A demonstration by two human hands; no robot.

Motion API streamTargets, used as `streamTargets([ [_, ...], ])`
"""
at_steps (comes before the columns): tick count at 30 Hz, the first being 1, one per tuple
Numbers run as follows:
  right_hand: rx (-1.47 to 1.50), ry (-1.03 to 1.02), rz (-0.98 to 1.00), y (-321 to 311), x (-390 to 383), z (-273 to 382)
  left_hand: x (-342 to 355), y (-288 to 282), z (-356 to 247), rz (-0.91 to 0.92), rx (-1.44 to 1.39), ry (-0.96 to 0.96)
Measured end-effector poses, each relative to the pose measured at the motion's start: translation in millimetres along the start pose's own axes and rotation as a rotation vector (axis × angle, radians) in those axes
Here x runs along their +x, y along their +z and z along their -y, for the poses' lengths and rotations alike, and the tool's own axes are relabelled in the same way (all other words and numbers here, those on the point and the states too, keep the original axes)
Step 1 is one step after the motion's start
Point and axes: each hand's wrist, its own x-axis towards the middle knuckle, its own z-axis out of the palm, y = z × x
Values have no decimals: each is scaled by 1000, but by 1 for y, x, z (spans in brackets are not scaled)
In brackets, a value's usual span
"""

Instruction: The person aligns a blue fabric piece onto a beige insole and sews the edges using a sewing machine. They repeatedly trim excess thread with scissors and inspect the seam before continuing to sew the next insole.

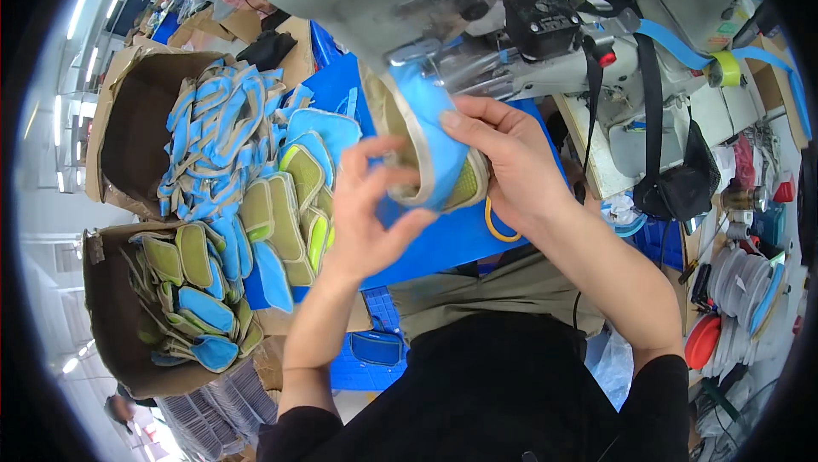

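Observation:
A blue and olive-green fabric piece with beige edging (434,138) is held up beneath the sewing machine head (477,2). My right hand (511,155) grips its right side, thumb on the blue face. My left hand (379,206) is at its left side, fingers apart and curled, somewhat blurred; whether they touch it is unclear. Behind and left of my left hand, green and blue padded pieces (281,215) lie piled on the blue work surface (426,249). An orange-handled tool (498,232), partly hidden, is beside my right hand.
At left stand cardboard boxes of blue straps (213,130) and padded pieces (196,266). Black straps (652,121) hang from the machine at right, near blue webbing (682,45). Reels (733,283) crowd the far right. Another person (119,411) appears at the lower left rim.

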Motion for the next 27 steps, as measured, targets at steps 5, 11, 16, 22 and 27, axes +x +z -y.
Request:
streamTargets([
  [5,-165,-66,50,-9,-18,-2,-26,-16,-16,44,-106,-158],
  [11,-298,-227,86,-26,-38,-17,-33,-13,-85,170,-905,-865],
  [16,-332,-277,55,-33,-41,-28,-51,16,-67,454,-214,-212],
  [22,-850,-565,-47,-50,-37,-16,-15,-59,-56,131,629,108],
  [27,-783,-522,-81,-49,-33,-29,-17,-68,-105,447,-109,-209],
])
